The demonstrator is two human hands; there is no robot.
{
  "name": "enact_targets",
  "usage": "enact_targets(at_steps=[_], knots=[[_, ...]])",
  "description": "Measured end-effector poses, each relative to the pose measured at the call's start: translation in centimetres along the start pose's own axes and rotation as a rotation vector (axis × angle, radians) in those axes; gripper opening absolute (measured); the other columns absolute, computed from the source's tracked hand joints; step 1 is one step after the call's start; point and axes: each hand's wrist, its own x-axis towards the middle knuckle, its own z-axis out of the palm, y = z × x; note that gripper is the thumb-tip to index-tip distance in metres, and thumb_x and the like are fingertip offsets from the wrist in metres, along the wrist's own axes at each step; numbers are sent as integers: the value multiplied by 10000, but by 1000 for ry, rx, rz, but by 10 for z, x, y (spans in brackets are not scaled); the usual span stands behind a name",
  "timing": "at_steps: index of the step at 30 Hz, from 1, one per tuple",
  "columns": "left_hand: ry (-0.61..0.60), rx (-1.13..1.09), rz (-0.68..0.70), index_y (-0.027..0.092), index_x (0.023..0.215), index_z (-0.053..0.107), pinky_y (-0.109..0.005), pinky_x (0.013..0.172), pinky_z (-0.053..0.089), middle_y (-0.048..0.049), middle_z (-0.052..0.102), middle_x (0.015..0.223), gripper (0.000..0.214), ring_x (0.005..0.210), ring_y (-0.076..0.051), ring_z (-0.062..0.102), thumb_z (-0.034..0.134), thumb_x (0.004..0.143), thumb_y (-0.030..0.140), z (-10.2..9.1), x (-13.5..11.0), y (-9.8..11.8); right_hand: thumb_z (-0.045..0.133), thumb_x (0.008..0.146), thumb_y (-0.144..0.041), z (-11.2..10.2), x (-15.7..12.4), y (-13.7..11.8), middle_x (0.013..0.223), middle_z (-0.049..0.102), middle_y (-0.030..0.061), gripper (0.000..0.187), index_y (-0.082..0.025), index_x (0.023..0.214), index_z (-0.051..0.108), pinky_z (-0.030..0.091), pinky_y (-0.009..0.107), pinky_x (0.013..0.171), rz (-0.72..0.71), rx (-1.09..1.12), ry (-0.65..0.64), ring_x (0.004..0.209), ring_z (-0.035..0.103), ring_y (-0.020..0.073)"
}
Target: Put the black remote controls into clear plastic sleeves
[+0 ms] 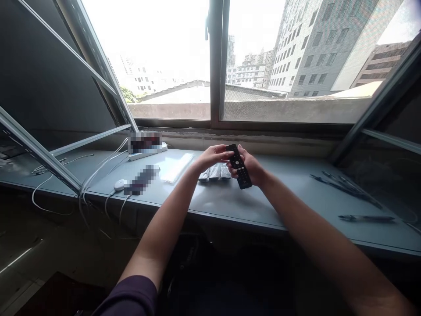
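Observation:
A black remote control point(244, 177) with a round pale button is held up over the desk, its upper end tilted toward the window. My right hand point(252, 167) wraps around its right side, with fingertips showing at the left edge. At the remote's upper end, my left hand point(213, 156) is closed on it from the left, fingers over the top buttons. Just below and behind the hands lie several grey wrapped packets point(214, 172), partly hidden by my left hand. Clear plastic bags point(178, 168) lie left of them.
On the grey desk point(263, 208), a white power strip point(149, 152), cables point(87, 186), a round white charger point(119, 184) and a blurred-out device point(142, 180) lie left. Dark pens point(365, 218) and cable-like strands point(345, 186) lie right. Metal frame posts point(39, 151) stand at both sides; a window is behind.

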Motion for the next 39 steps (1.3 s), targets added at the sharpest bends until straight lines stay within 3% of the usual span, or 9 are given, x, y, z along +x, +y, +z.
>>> enact_targets(at_steps=[5,9,12,16,20,24,27,34,39], knots=[[216,-135,71,140,1277,785,-481,1076,561,-176,808,1251,740,1119,-304,780,1024,697,532,-1,7,-14,315,1171,-576,-1,-1,-2,875,770,137,568,-163,1128,702,550,289,481,47,39,44,593,655,199],[373,-120,99,170,1290,767,-446,1053,577,-160,813,1259,653,1164,-299,783,899,834,618,-16,9,-20,364,1172,-440,-3,-2,-2,850,744,97,463,-139,1231,711,495,244,414,48,108,-16,537,588,159],[510,46,106,178,1210,772,-389,963,596,-156,826,1223,530,1125,-271,794,660,1007,655,-25,5,-28,448,1169,-385,-3,-4,-5,793,707,51,364,-138,1222,710,526,206,418,39,209,19,529,595,132],[665,430,116,202,1061,785,-331,938,578,-98,849,1015,383,974,-217,794,557,1077,509,-33,-6,-42,563,1129,-201,-3,-3,-9,949,792,61,160,-178,1228,687,662,179,584,10,273,155,730,763,137],[707,575,160,223,1022,794,-313,894,564,-58,839,929,338,908,-210,782,525,1091,416,-37,-15,-48,512,1157,-312,-2,-3,-10,1075,812,123,195,-193,1202,661,616,186,496,20,255,148,755,762,160],[707,648,110,239,1031,803,-313,870,554,-48,839,931,318,907,-219,777,527,1090,387,-38,-19,-50,338,1187,-427,0,-6,-10,912,746,90,403,-200,1222,669,518,206,403,16,291,53,588,609,149],[733,659,113,237,1021,803,-312,842,544,-39,825,864,326,840,-213,766,519,1095,377,-37,-21,-49,384,1164,-401,1,-7,-9,840,686,63,383,-189,1250,691,546,234,439,14,321,16,606,596,166],[738,671,99,238,1041,803,-304,818,538,-31,822,853,338,811,-208,758,504,1105,381,-35,-22,-48,545,1112,-271,-5,0,-9,885,738,87,175,-188,1170,687,668,288,611,-16,284,235,774,725,206],[721,679,120,240,1025,803,-308,807,527,-27,816,837,330,782,-207,748,518,1103,387,-35,-21,-50,334,1174,-437,-6,-2,-11,913,722,98,414,-181,1247,651,473,212,364,21,361,127,603,610,165]])
